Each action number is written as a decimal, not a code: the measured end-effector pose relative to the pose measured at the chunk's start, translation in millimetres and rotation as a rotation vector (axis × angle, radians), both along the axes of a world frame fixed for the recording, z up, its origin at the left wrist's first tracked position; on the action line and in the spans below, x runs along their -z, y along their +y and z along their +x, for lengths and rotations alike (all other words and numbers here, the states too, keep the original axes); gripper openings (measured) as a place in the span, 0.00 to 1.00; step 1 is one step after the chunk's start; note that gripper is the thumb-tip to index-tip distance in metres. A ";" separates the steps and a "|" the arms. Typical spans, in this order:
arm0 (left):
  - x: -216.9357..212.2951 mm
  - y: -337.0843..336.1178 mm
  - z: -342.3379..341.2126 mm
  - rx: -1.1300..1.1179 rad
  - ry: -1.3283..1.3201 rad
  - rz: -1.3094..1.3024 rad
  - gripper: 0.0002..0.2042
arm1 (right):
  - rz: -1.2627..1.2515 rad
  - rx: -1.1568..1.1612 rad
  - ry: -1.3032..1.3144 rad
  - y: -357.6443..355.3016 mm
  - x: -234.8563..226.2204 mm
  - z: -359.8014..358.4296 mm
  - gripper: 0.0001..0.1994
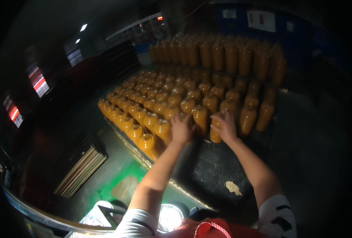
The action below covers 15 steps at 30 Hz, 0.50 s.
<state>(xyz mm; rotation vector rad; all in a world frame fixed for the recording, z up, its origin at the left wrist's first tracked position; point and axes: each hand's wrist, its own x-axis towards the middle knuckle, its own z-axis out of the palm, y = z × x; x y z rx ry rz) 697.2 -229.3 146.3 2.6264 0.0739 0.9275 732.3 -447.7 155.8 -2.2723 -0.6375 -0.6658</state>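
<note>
Rows of tall, rounded amber-brown packages (147,141), shiny and with gathered-looking tops, stand upright close together on a dark platform (207,170). At the front of the rows, my left hand (182,129) is closed around one package, which it mostly hides. A little to the right, my right hand (226,127) grips another upright package (215,136), with the thumb on its left side and the fingers over its top. Between my two hands stands one more package (199,117). Whether the held packages are lifted or resting on the platform I cannot tell.
A second block of similar packages (231,57) stands behind. Flat boards (80,171) are stacked on the floor to the left. A white round container (170,218) sits below the platform's near edge. A pale torn patch (233,188) marks the dark surface.
</note>
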 end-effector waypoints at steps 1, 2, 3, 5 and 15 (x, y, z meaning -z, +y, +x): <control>8.1 -2.1 3.5 0.030 0.028 -0.055 0.30 | -0.002 0.043 -0.003 -3.7 9.3 0.8 0.22; 4.1 -1.9 -1.2 0.041 0.044 -0.092 0.30 | 0.015 0.066 -0.018 -5.1 11.1 -1.5 0.22; -4.6 -3.7 -12.1 0.084 -0.003 -0.074 0.30 | 0.027 0.078 -0.039 -6.7 10.8 -6.7 0.22; 1.4 -1.6 -21.1 0.157 -0.084 -0.067 0.29 | 0.059 0.110 -0.072 -9.1 6.6 -18.2 0.22; 9.4 -9.0 -145.5 0.156 -0.179 -0.205 0.23 | 0.473 0.105 -0.093 -71.6 52.9 -61.2 0.21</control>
